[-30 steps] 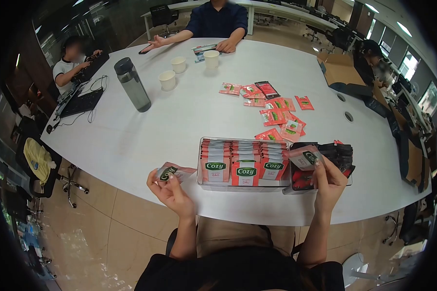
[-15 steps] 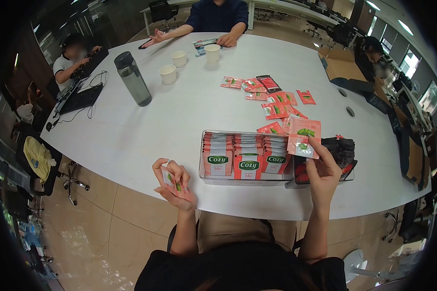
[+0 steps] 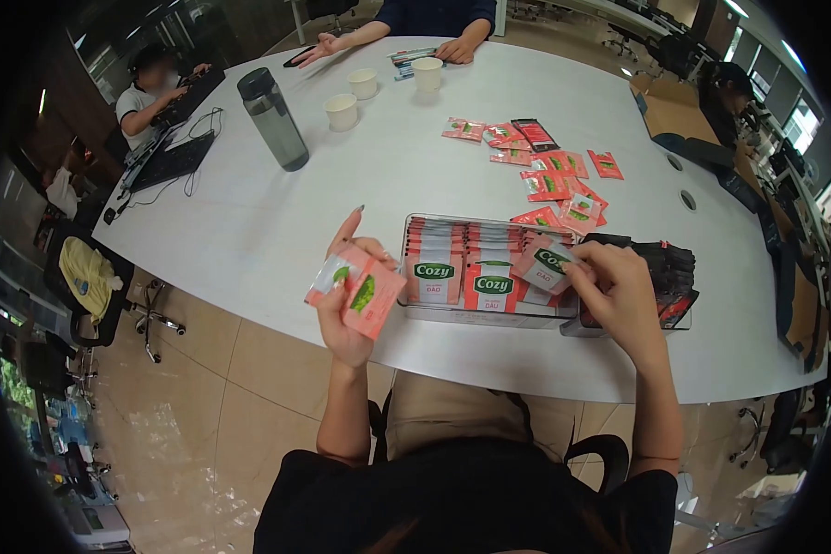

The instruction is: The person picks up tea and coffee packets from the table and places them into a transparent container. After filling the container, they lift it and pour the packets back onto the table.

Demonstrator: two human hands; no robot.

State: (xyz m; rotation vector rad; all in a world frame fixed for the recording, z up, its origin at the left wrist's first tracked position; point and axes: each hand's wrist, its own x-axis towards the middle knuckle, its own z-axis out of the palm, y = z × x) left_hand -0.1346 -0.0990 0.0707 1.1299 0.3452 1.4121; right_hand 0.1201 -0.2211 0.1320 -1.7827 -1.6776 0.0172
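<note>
My left hand [image 3: 349,319] holds a pink and white sachet [image 3: 371,294] between thumb and fingers, left of the clear box. Pinched in my right hand [image 3: 619,286] is a Cozy sachet [image 3: 545,265], tilted over the right part of the clear box [image 3: 489,317]. Rows of upright sachets fill that box, with Cozy labels facing me. A second container [image 3: 676,323] with black and red sachets stands beside it, partly behind my right hand. Beyond the box, several pink sachets [image 3: 547,185] and a darker red one [image 3: 535,135] lie loosely on the white table [image 3: 388,185].
A grey bottle [image 3: 274,120] stands at the left, near paper cups [image 3: 342,113]. Across the table, a person's hand [image 3: 457,50] is by some pens [image 3: 412,61]. Another person sits at the left near a laptop [image 3: 171,162]. Open cardboard [image 3: 679,111] lies at the right.
My right hand has lowered its sachet to the box, and the Cozy label now shows. My left hand has risen and turned its sachet. The whole view has shifted slightly.
</note>
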